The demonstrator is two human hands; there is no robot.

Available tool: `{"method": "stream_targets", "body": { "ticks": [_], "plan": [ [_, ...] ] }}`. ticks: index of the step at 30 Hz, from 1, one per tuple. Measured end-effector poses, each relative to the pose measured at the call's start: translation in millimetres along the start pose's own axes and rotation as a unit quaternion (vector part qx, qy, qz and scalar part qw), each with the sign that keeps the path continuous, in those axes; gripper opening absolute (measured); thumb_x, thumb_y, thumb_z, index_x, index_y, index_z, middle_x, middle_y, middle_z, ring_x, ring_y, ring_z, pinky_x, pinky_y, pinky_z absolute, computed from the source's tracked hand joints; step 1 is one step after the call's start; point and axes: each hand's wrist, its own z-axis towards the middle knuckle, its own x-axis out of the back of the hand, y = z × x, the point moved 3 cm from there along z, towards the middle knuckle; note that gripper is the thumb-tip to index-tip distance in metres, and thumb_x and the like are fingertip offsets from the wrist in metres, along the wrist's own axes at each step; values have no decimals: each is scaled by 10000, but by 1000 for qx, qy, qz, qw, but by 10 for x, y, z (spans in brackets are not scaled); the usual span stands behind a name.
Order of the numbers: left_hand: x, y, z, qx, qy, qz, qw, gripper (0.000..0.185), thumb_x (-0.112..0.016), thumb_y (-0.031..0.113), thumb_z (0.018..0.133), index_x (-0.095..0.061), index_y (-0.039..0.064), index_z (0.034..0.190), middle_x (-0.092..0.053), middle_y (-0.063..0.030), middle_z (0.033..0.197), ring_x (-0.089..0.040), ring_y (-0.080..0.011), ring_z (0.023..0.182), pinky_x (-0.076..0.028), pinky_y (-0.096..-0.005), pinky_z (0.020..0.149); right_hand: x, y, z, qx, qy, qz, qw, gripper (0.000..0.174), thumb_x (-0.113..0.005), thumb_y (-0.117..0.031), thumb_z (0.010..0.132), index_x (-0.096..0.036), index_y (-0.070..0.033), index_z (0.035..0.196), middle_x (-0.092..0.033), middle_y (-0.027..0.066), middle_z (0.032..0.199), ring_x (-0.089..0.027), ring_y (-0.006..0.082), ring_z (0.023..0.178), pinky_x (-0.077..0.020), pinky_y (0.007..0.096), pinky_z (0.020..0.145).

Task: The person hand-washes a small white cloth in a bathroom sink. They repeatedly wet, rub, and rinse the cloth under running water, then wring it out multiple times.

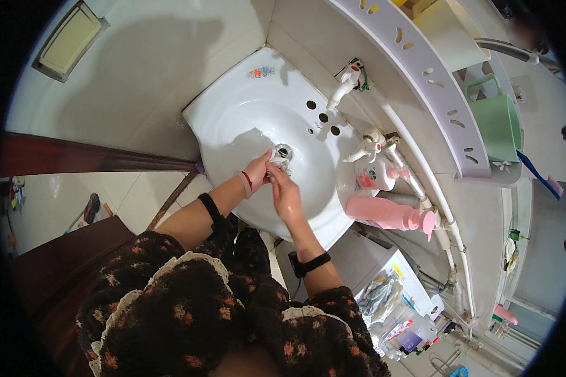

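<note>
Over the white ceramic washbasin (236, 118), both hands are together around a small crumpled white cloth (283, 165), possibly wet. My left hand (258, 170) grips the cloth from the left, its fingers reaching toward the drain. The fingertips of my right hand (284, 192) pinch the cloth's lower side, close against the left fingers. Just beyond the cloth lies the metal drain (283, 151), partly hidden by it. Two white plastic taps, the upper tap (346, 85) and the lower tap (365, 151), jut from the wall at the right.
A pink pump bottle (382, 213) and a white soap bottle (373, 174) stand by the basin's right edge. Above hangs a lilac shelf (445, 101) with a green mug (495, 122). A washing machine (382, 264) bearing a clutter of items is at lower right; a dark wooden door (66, 268) is at left.
</note>
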Motion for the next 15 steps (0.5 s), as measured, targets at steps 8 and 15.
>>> {"method": "stream_targets", "body": {
  "ticks": [8,15],
  "plan": [
    [-327,-245,57,-94,-7,-114,989,310,-430,373,987,-543,95,1067,-610,-29,943,-585,-201,897,-486,-356,758,-174,120,188,-30,6,-16,999,543,-321,-314,1010,-318,29,1431,-274,228,1507,-225,355,1414,-157,390,1163],
    [-251,-150,7,-109,56,7,992,268,-430,303,983,-566,72,995,-575,-43,951,-543,-158,897,-455,-327,814,-160,263,281,-123,-22,91,988,566,-303,-334,1017,-267,24,1454,-330,238,1476,-300,325,1387,-204,361,1145]
  ]
}}
